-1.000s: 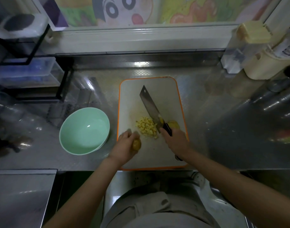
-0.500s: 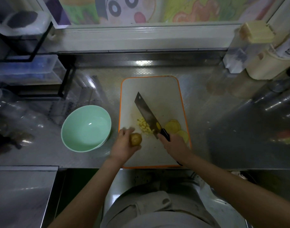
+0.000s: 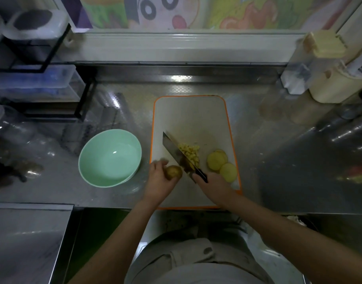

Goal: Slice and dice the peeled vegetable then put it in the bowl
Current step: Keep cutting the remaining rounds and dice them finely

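Left hand (image 3: 158, 181) grips potato chunk (image 3: 173, 172) at board (image 3: 188, 111) lower-left edge, right hand (image 3: 214, 186) holds cleaver (image 3: 177, 153) beside dice pile (image 3: 190, 153), slices (image 3: 222, 162) right of it, green bowl (image 3: 110, 157) centre-left.

Single view, from my head: wide-angle, facing forward and steeply down over my forearms (image 3: 118, 238). Close in. Orange-rimmed white cutting board (image 3: 190, 119) sits centre frame, pale green round bowl (image 3: 98, 156) left, cartoon wall panel (image 3: 165, 11) top.
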Tool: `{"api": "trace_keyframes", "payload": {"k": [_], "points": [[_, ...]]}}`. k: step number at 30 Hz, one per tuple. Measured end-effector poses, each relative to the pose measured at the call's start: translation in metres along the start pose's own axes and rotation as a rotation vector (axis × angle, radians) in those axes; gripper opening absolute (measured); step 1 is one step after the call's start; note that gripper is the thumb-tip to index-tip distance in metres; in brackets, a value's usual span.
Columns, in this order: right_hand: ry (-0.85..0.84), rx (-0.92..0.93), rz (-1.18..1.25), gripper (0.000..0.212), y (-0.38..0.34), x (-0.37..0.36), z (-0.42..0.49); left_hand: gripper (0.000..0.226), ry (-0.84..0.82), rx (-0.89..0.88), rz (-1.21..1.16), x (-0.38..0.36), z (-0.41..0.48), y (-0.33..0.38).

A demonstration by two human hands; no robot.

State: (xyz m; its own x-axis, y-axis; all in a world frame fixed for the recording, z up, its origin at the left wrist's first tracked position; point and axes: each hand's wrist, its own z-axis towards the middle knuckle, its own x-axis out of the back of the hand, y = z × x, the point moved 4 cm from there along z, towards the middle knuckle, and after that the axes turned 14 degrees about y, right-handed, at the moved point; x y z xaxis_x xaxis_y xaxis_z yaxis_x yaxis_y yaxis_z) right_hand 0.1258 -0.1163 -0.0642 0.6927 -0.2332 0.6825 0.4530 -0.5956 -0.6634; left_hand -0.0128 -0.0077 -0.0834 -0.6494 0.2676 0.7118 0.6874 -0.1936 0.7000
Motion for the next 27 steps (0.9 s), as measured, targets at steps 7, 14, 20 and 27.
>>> {"api": "trace_keyframes", "payload": {"k": [7, 14, 20, 27], "points": [[0.030, 0.033, -0.081, 0.045, -0.002, 0.004, 0.004, 0.035, 0.099, 0.252, -0.157, -0.012, -0.001, 0.001], [-0.036, 0.016, -0.093, 0.049, -0.015, 0.013, 0.000, 0.020, 0.137, 0.282, -0.231, -0.022, 0.005, -0.012], [-0.074, 0.020, -0.150, 0.050, -0.028, 0.026, -0.001, 0.009, 0.167, 0.248, -0.290, -0.021, 0.004, -0.014], [-0.189, -0.002, -0.235, 0.046, -0.038, 0.035, -0.008, 0.017, 0.195, 0.206, -0.294, -0.022, 0.003, -0.018]]}}
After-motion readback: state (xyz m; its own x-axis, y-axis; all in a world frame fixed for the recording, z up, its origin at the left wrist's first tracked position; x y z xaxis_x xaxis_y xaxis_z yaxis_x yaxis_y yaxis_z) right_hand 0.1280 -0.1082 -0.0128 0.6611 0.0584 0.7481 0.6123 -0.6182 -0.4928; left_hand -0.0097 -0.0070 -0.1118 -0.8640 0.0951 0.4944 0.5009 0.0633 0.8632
